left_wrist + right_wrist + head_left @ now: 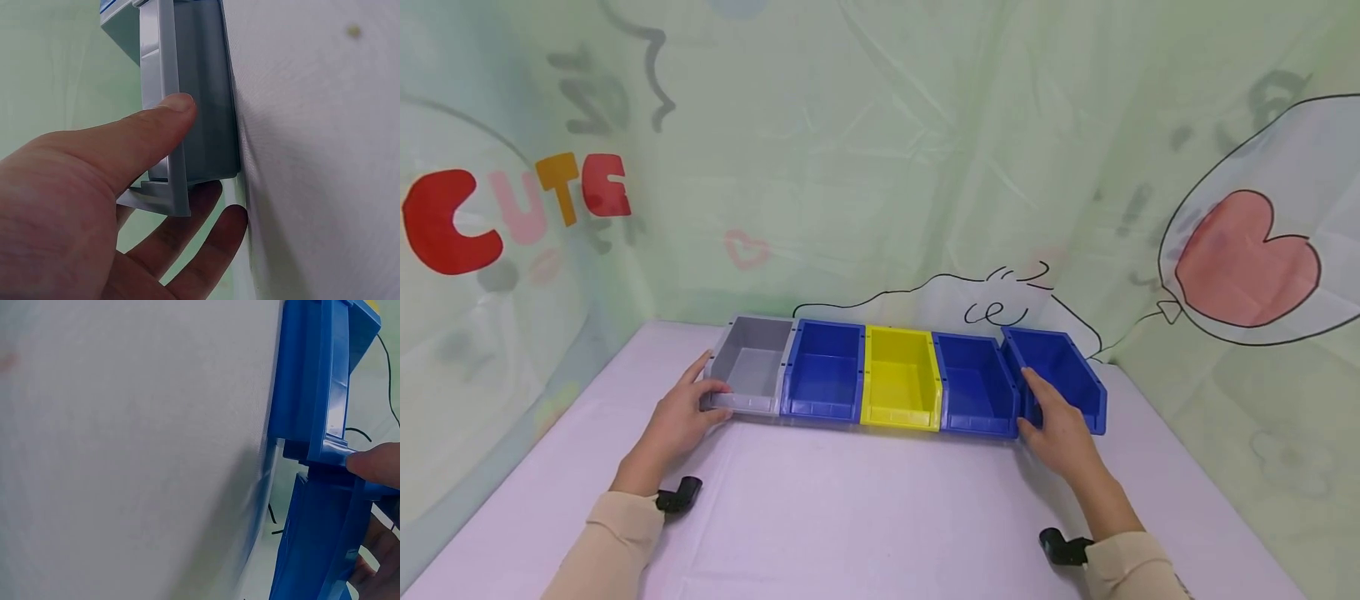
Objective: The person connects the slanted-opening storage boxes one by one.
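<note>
A row of plastic storage bins stands at the table's back: a grey bin (756,367), a blue bin (823,371), a yellow bin (901,379), another blue bin (977,383) and a rightmost blue bin (1067,367). The rightmost one sits askew, turned away from the row. At the grey bin's front left corner, my left hand (681,421) holds on, thumb on the front lip and fingers round the side. My right hand (1060,429) grips where the last two blue bins meet; its thumb (378,464) touches the inner one's front corner. Its fingers are partly hidden.
White cloth covers the table (850,508). Behind the bins hangs a printed curtain (880,167), close to their backs. Black camera mounts (681,496) sit at both wrists.
</note>
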`<state>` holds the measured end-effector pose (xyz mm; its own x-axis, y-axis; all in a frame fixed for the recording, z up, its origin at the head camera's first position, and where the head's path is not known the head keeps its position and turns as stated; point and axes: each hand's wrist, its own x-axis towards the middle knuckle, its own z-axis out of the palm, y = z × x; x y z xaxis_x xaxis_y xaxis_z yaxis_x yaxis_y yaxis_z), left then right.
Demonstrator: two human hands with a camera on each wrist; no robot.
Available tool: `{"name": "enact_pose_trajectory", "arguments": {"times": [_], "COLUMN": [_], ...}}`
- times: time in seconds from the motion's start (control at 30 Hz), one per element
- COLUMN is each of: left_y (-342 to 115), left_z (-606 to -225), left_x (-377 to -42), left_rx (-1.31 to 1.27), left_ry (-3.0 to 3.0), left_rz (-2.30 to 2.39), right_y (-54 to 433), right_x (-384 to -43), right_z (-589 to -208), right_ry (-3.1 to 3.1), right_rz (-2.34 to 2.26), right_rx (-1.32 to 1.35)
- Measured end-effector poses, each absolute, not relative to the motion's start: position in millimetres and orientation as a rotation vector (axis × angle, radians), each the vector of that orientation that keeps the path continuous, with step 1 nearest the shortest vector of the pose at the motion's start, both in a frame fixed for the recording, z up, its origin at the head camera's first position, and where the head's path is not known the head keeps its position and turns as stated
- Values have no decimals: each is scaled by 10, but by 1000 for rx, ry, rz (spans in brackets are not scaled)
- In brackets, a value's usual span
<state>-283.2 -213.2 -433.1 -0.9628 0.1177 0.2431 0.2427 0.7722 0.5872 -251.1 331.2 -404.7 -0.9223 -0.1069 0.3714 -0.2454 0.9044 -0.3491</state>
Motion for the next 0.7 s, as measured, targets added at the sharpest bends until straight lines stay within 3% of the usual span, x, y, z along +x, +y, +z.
{"name": "enact_pose_trajectory", "arguments": {"times": [0.7], "left_y": [-2128], "left_z": [-4335], "left_x": [-2824], "left_rx": [-294], "left_ry": [-2766], "left_rz": [-965], "right_y": [3304], "right_x": [-2500], "right_z": [-4074], "right_ry": [-2709], "right_rz": [561], "right_rx": [260]}}
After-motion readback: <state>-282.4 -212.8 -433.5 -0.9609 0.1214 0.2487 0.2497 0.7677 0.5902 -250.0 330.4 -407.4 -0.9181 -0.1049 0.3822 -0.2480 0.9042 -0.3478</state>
